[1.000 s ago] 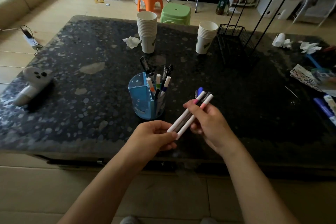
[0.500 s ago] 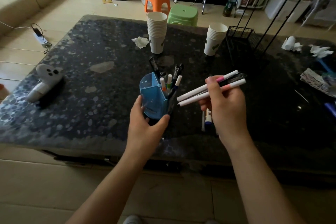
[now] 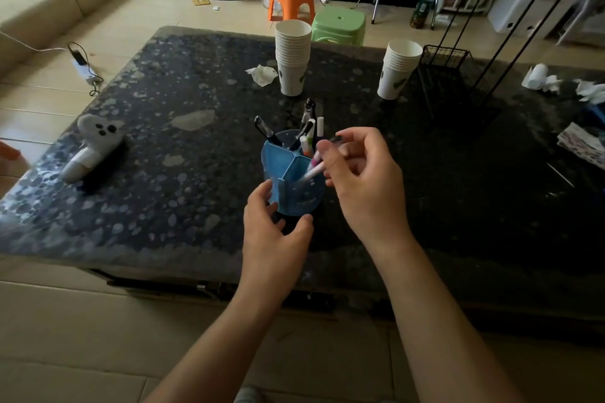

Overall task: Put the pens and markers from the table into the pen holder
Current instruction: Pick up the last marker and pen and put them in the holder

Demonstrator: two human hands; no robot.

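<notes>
A blue pen holder (image 3: 288, 170) with divided compartments stands near the front middle of the dark speckled table (image 3: 163, 147). Several pens and markers (image 3: 307, 131) stick up from its far compartments. My left hand (image 3: 271, 232) cups the holder's near side, thumb and fingers touching its wall. My right hand (image 3: 360, 180) hovers over the holder's right side, pinching white markers with pink caps (image 3: 313, 168). Their lower ends point down into the right compartment. How many markers the hand holds is hidden by the fingers.
Two stacks of paper cups (image 3: 292, 56) (image 3: 399, 69) stand behind the holder, with a crumpled tissue (image 3: 262, 74) beside the left stack. A black wire rack (image 3: 448, 75) sits at the back right. A white ghost-shaped object (image 3: 91, 144) lies at the left. Papers (image 3: 582, 144) lie at the right edge.
My left hand let go of the markers' ends and took the holder. My right hand swung the markers from level above the table to tip-down into the holder.
</notes>
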